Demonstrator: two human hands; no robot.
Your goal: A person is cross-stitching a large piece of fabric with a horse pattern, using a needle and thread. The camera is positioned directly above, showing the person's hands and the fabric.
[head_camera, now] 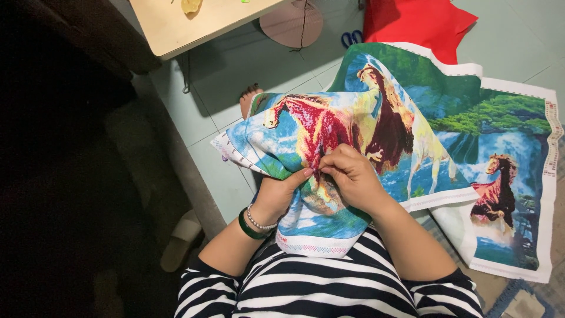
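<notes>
Left hand [275, 197]: grips a fold of the horse-pattern embroidery cloth [412, 147].
Right hand [353, 176]: fingertips pinched on the cloth, touching left thumb.
Beyond hands: blue scissors [351, 38], red fabric [418, 23], desk [176, 23].

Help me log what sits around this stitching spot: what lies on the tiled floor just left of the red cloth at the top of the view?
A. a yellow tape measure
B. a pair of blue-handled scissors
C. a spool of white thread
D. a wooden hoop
B: blue-handled scissors lie on the floor beside the red cloth, above the horse-patterned cloth that both hands work on.
</notes>
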